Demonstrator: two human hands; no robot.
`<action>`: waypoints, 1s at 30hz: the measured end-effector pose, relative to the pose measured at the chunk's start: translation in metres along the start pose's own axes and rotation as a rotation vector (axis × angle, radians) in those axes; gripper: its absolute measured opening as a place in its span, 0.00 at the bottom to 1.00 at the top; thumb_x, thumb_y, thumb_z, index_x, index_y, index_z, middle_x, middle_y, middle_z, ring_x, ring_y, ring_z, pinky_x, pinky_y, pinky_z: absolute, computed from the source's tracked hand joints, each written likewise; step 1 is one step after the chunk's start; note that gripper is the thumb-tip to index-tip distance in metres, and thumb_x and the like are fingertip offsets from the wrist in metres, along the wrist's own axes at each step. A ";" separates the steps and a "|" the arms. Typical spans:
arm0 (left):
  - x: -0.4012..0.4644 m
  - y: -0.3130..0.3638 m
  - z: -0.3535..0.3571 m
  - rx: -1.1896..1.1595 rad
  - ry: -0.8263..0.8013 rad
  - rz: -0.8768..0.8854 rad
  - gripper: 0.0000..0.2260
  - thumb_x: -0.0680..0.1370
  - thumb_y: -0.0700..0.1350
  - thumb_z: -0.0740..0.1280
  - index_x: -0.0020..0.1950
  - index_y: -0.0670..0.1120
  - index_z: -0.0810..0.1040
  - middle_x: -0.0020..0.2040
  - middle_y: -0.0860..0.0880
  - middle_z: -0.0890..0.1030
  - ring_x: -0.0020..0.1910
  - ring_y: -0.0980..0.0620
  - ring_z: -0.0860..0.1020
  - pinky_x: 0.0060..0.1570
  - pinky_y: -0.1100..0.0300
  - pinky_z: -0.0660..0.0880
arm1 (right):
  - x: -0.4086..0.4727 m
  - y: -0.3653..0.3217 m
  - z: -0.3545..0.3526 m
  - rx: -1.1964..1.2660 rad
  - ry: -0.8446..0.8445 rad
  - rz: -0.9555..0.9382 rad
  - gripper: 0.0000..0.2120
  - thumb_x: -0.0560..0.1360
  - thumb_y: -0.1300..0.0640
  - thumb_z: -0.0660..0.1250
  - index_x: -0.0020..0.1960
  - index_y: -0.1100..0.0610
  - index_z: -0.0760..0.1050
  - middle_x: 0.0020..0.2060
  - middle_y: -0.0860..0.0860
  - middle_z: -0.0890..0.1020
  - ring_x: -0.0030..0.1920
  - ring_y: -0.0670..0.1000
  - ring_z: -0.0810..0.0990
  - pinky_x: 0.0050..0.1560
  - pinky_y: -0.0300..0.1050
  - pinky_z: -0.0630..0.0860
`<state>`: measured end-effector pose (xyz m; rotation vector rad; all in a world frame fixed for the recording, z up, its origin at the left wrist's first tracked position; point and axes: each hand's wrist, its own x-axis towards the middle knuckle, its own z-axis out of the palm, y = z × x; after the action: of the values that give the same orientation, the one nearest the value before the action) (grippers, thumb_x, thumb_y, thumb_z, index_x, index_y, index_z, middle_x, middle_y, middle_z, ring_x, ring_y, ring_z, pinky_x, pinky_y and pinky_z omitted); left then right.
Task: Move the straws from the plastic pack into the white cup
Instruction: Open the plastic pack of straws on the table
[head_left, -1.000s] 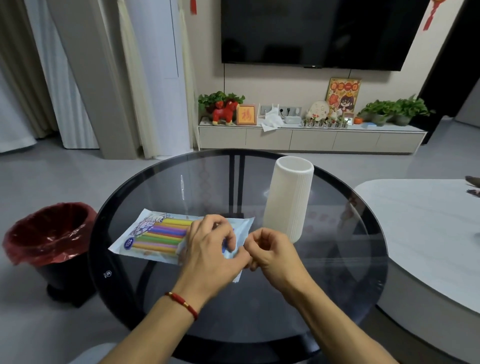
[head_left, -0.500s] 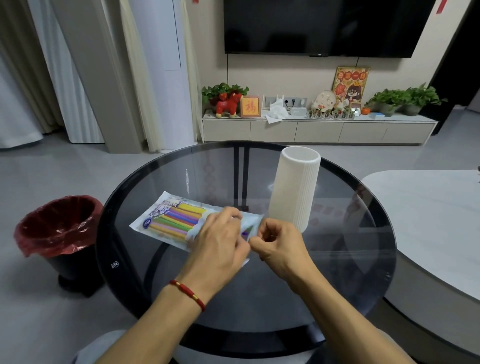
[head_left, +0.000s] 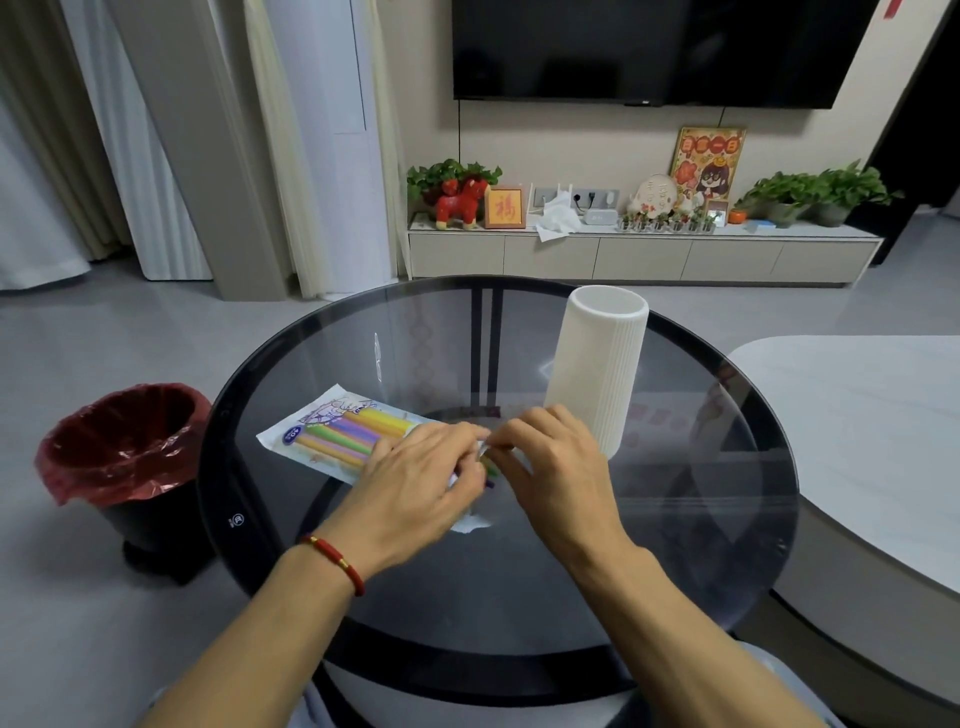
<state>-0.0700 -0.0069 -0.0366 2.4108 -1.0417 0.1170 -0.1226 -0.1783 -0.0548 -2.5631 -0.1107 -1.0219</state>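
A flat plastic pack of colourful straws lies on the round glass table, left of centre. My left hand covers the pack's right end and grips it there. My right hand pinches the pack's edge right beside the left fingertips. Straw tips in green and purple peek out between the two hands. The tall white ribbed cup stands upright just behind my right hand, its mouth open and its inside not visible.
A black bin with a red liner stands on the floor left of the table. A white table adjoins on the right. A TV cabinet with plants and ornaments lines the far wall.
Both hands have stayed on the pack's right end; my right hand has closed in against the left fingertips. The camera has tilted, so the scene sits slightly differently in view.
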 end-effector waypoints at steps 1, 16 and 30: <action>0.001 -0.003 -0.007 -0.001 -0.084 -0.006 0.18 0.75 0.70 0.52 0.50 0.56 0.65 0.67 0.63 0.72 0.59 0.57 0.72 0.60 0.48 0.68 | -0.001 0.003 -0.001 0.012 0.027 0.011 0.02 0.72 0.59 0.75 0.42 0.56 0.83 0.38 0.50 0.82 0.39 0.55 0.79 0.35 0.53 0.77; 0.007 -0.040 -0.002 0.076 0.137 0.065 0.32 0.68 0.53 0.77 0.69 0.57 0.68 0.51 0.58 0.77 0.50 0.54 0.75 0.58 0.50 0.68 | -0.013 -0.001 -0.021 0.575 -0.304 0.419 0.09 0.77 0.55 0.76 0.57 0.51 0.86 0.31 0.44 0.87 0.23 0.45 0.80 0.30 0.35 0.74; -0.003 -0.039 0.005 0.197 0.211 -0.040 0.28 0.68 0.46 0.76 0.65 0.56 0.71 0.54 0.55 0.78 0.52 0.49 0.75 0.57 0.46 0.68 | -0.006 0.011 -0.021 0.644 -0.165 0.598 0.04 0.75 0.61 0.77 0.47 0.52 0.85 0.36 0.50 0.86 0.30 0.51 0.83 0.29 0.50 0.82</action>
<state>-0.0454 0.0146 -0.0581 2.5247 -0.9220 0.4691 -0.1385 -0.1961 -0.0480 -1.8970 0.2351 -0.4439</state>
